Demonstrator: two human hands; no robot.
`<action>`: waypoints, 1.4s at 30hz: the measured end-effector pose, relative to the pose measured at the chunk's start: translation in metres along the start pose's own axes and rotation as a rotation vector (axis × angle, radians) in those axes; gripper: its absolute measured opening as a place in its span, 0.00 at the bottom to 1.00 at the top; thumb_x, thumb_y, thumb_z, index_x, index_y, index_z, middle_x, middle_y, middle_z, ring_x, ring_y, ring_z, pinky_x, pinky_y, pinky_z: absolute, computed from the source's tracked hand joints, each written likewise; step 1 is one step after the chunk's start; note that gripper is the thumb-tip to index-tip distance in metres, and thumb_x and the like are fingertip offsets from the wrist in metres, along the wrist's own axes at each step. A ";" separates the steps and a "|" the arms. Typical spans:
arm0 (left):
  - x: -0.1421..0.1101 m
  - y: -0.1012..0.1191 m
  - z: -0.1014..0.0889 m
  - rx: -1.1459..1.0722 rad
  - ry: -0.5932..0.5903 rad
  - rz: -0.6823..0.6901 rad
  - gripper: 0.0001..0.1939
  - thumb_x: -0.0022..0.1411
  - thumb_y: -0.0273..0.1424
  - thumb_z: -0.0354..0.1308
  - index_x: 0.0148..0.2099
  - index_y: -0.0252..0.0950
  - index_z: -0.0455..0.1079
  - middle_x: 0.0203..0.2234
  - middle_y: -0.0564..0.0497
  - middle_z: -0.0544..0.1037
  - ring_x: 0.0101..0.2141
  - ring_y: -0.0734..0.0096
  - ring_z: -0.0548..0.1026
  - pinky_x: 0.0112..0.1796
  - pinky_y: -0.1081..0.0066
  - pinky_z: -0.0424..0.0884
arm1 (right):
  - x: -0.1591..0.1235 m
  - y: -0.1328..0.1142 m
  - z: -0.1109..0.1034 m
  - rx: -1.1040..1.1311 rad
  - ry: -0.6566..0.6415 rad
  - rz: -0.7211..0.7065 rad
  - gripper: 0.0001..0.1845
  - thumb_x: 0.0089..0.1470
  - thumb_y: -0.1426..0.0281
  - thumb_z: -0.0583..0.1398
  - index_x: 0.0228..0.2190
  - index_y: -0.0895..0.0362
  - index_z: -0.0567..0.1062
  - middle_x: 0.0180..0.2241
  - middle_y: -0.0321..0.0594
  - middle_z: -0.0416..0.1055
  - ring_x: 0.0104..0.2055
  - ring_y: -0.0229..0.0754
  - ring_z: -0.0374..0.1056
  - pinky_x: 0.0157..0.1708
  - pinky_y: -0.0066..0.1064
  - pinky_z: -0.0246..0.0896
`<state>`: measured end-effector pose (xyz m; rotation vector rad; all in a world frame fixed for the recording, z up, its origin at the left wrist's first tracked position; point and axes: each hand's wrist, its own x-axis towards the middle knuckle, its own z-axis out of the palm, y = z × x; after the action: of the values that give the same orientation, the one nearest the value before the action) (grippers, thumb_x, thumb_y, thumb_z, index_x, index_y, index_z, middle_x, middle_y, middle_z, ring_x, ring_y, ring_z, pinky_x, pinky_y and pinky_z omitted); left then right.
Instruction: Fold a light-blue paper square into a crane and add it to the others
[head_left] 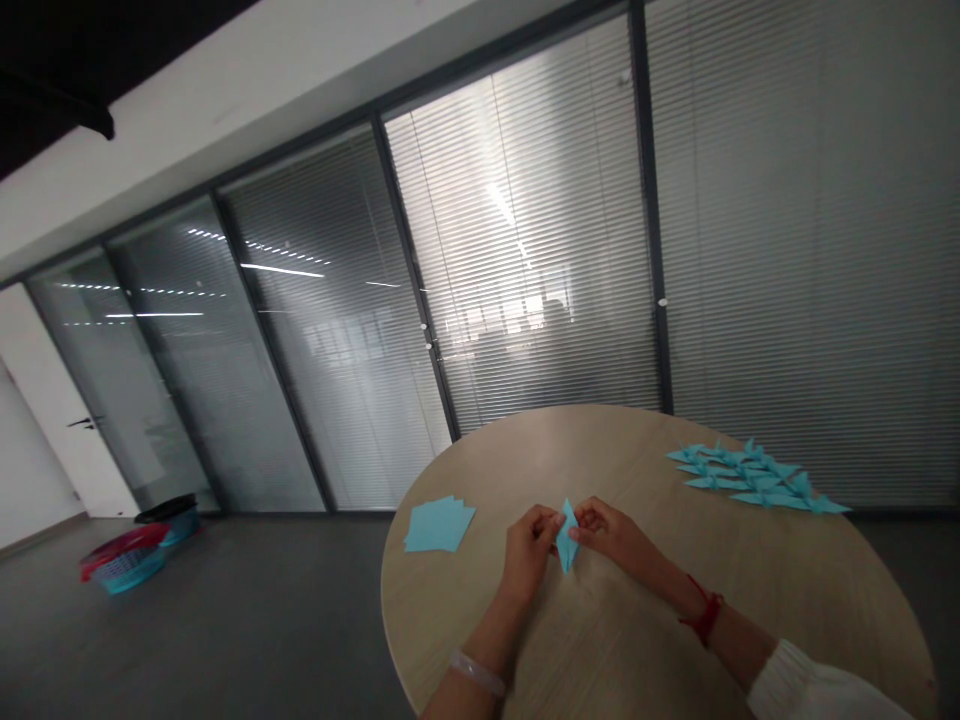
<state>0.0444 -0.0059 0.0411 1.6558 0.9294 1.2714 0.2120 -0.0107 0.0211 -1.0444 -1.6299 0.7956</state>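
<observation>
A piece of light-blue origami paper (568, 537), folded into a narrow pointed diamond, stands between my two hands. My left hand (529, 550) pinches it from one side and my right hand (600, 530) from the other, both with bent fingers, above the round light-wood table (465, 620). Left of my hands lies a small stack of flat light-blue paper squares (439, 524). Several folded blue paper cranes (754, 477) lie in rows at the table's far right.
A glass partition wall with blinds (525, 250) runs behind the table. Stacked red and blue plastic baskets (127, 558) stand on the grey floor at the far left, near a white door (60, 420).
</observation>
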 end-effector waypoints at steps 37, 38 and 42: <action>0.003 -0.004 -0.004 -0.164 -0.074 -0.152 0.26 0.48 0.50 0.61 0.40 0.33 0.69 0.22 0.52 0.72 0.22 0.71 0.72 0.19 0.74 0.67 | -0.008 -0.017 -0.009 -0.314 0.117 -0.228 0.12 0.55 0.62 0.56 0.31 0.51 0.79 0.31 0.40 0.76 0.33 0.44 0.70 0.34 0.32 0.64; 0.003 -0.004 -0.004 -0.198 -0.105 -0.188 0.28 0.49 0.51 0.60 0.42 0.32 0.69 0.21 0.53 0.71 0.20 0.71 0.72 0.20 0.73 0.68 | -0.009 -0.017 -0.010 -0.351 0.126 -0.258 0.12 0.56 0.62 0.56 0.33 0.51 0.79 0.31 0.40 0.76 0.34 0.44 0.70 0.35 0.32 0.64; 0.001 -0.004 -0.002 -0.396 -0.146 -0.274 0.30 0.52 0.51 0.58 0.45 0.29 0.69 0.30 0.43 0.77 0.29 0.63 0.77 0.29 0.67 0.72 | -0.011 -0.014 -0.012 -0.482 0.110 -0.383 0.12 0.58 0.66 0.54 0.37 0.51 0.78 0.34 0.41 0.75 0.38 0.44 0.69 0.40 0.35 0.64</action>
<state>0.0428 -0.0030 0.0381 1.2464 0.7302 1.0517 0.2210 -0.0260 0.0327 -1.0293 -1.8938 0.0874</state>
